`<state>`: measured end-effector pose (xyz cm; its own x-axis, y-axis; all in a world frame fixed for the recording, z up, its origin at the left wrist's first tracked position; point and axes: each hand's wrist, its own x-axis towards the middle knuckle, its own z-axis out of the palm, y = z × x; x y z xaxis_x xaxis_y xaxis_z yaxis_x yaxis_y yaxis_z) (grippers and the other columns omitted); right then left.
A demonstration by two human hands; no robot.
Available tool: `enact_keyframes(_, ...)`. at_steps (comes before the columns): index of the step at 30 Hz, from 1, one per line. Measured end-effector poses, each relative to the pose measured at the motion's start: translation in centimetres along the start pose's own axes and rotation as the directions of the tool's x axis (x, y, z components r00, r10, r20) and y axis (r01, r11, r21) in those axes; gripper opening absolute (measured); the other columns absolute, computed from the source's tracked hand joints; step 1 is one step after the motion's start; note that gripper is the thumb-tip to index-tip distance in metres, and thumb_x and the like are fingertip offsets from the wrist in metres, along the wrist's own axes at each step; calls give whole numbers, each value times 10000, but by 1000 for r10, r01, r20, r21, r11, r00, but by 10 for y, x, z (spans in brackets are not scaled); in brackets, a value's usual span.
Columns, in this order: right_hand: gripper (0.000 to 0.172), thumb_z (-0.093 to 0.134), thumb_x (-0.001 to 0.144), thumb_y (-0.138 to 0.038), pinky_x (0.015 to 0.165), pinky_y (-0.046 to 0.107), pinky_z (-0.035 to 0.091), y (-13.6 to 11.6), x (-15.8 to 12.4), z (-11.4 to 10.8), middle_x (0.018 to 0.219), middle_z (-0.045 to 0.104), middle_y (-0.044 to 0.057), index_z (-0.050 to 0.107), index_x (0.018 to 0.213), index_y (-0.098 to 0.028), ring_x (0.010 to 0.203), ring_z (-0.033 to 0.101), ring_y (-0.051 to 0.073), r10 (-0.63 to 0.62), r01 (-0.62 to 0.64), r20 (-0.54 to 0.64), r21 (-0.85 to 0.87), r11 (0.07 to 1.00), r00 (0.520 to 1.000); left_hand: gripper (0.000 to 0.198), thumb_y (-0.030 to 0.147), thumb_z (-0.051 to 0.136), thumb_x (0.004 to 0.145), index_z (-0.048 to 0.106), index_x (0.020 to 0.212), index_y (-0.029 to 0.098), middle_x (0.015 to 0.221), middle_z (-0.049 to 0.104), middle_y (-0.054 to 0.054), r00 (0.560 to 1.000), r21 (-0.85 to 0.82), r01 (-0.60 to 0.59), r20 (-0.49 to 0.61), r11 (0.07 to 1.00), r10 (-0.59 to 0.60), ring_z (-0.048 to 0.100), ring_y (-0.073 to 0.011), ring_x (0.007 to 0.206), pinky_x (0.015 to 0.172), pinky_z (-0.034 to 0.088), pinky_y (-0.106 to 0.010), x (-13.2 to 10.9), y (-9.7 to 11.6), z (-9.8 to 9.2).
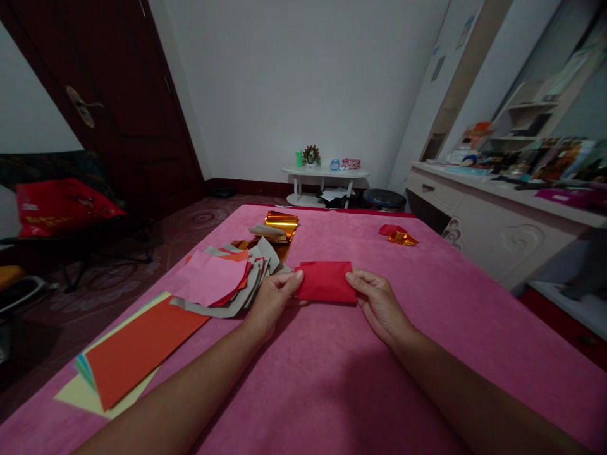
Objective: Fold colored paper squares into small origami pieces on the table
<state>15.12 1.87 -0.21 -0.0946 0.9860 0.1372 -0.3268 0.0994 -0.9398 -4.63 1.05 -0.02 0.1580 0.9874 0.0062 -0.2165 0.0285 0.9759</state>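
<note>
A folded red paper [326, 281] lies flat on the pink cloth of the table [332, 379], in the middle. My left hand [271, 301] pinches its left edge with curled fingers. My right hand [377, 303] holds its right edge, thumb on top. Both forearms reach in from the near edge.
A fanned pile of pink, red and grey paper squares [222, 284] lies left of my hands. Larger orange and yellow sheets [130, 351] sit at the near left. Gold foil [281, 224] rests farther back, and a small red and gold folded piece [398, 235] at the far right. A white cabinet [497, 221] stands to the right.
</note>
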Motion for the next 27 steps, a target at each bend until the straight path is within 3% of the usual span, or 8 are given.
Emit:
enact_keyframes(5, 90, 753, 672, -265, 715, 262, 448, -1, 2, 0, 743, 667, 3, 697, 653, -198, 697, 578, 131, 18, -15, -30, 93, 996, 999, 413, 477, 637, 757, 597, 548, 123, 539, 510, 11, 988, 196, -120, -74, 973, 137, 426, -83, 522, 512, 352, -199, 0, 1, -2)
enact_keyframes(13, 144, 783, 619, -248, 592, 249, 384, 6, 4, -3, 600, 596, -8, 663, 581, -176, 582, 491, 109, 41, -38, -94, 37, 999, 995, 218, 352, 679, 736, 726, 719, 140, 773, 671, -41, 962, 226, -211, -125, 951, 243, 563, -153, 726, 656, 417, -235, 1, 1, -2)
enact_keyframes(21, 152, 782, 616, -245, 578, 244, 371, 4, 3, -2, 604, 596, -10, 652, 583, -174, 575, 485, 102, 72, -62, -116, 86, 994, 991, 256, 339, 646, 773, 655, 617, 136, 607, 554, 11, 944, 284, -246, -149, 927, 296, 462, -96, 600, 590, 368, -209, 1, 0, -3)
enact_keyframes(27, 152, 773, 623, -240, 576, 246, 364, 6, 3, -3, 591, 582, -12, 643, 586, -171, 570, 475, 101, 66, -61, -108, 51, 997, 992, 213, 324, 652, 764, 687, 665, 139, 727, 625, -29, 939, 297, -290, -94, 910, 330, 535, -131, 687, 578, 404, -209, 1, 1, -2)
